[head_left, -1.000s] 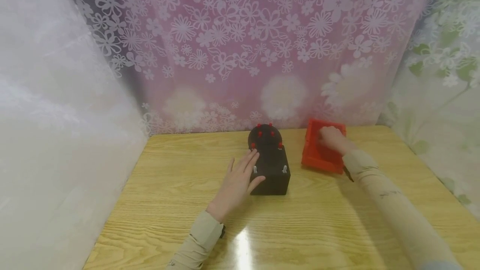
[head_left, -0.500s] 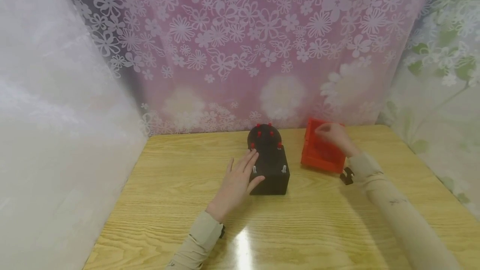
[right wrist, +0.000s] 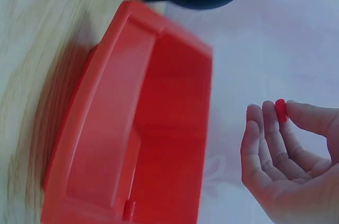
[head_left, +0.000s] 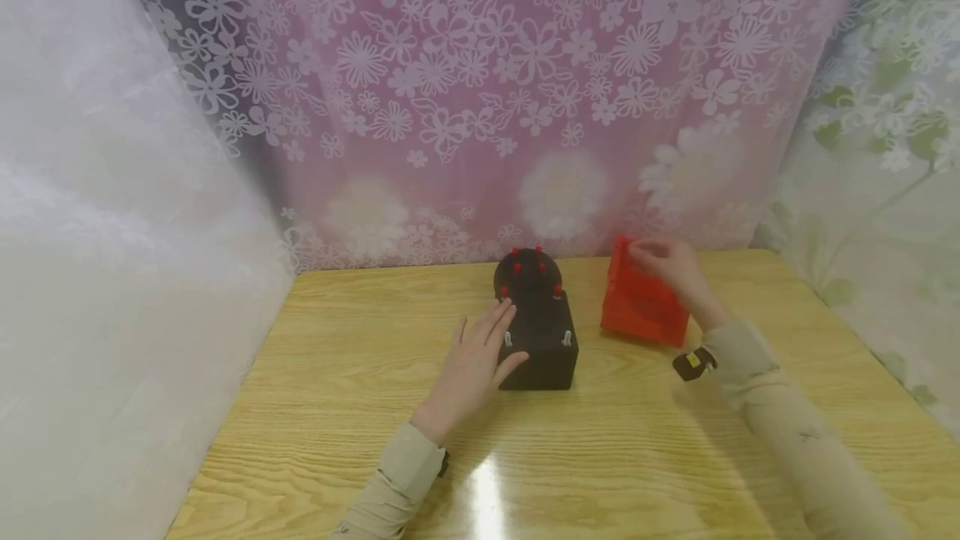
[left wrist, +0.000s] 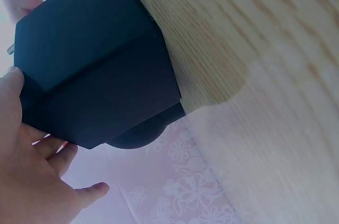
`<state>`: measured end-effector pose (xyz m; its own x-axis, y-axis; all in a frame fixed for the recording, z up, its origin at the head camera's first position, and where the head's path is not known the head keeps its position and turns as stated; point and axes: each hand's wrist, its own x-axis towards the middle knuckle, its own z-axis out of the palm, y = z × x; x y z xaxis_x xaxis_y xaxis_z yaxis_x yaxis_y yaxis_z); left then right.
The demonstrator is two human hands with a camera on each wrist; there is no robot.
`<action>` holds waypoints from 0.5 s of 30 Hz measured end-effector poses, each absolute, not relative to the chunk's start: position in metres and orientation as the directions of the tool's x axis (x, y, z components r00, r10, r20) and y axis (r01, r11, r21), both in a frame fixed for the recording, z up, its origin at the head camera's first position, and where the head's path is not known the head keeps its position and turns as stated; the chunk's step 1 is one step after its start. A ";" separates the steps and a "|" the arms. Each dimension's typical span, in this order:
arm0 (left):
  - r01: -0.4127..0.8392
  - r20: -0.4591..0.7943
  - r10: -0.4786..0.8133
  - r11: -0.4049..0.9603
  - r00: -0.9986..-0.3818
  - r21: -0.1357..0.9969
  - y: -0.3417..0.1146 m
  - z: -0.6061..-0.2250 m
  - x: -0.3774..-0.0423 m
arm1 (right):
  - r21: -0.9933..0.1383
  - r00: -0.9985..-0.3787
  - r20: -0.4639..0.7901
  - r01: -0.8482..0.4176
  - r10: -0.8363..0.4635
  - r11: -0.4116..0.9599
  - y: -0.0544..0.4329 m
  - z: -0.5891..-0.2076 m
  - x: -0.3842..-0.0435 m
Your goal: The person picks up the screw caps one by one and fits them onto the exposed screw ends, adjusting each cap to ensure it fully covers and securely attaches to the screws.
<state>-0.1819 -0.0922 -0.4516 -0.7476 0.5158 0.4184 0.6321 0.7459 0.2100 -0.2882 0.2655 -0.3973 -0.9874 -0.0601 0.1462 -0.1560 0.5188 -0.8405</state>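
Note:
A black block with a rounded far end stands mid-table. Several small red pegs stick up from its rounded part, and two silver-grey pieces stand nearer its front. My left hand rests on the block's left side with fingers straight; in the left wrist view its thumb and fingers lie along the black block. Over the red bin, my right hand pinches a small red peg between thumb and fingertips, seen in the right wrist view. What lies deep in the bin is mostly hidden.
The wooden table runs back to a pink flowered curtain just behind the block and bin. Pale sheets hang at the left and right. A small red piece lies inside the bin.
My right hand has lifted out of the bin and drawn slightly back, thumb and fingertips now together above it. The left hand and the block stay in place.

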 end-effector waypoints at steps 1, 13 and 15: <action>0.632 0.416 0.515 0.745 -0.749 0.214 -0.092 -0.452 -0.182 | -0.847 -0.988 0.145 -0.155 -0.059 0.508 0.264 -0.395 -0.286; 0.616 0.379 0.518 0.759 -0.767 0.210 -0.092 -0.452 -0.182 | -0.866 -0.975 0.216 -0.212 -0.043 0.453 0.233 -0.376 -0.249; 0.617 0.377 0.520 0.759 -0.767 0.207 -0.092 -0.451 -0.182 | -0.877 -0.975 0.221 -0.213 -0.030 0.430 0.229 -0.375 -0.244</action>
<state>-0.1820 -0.0921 -0.4515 -0.7666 0.5200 0.3768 0.6168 0.7595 0.2068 -0.2442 0.2286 -0.3750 -0.9747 -0.0303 0.2214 -0.2127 0.4300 -0.8774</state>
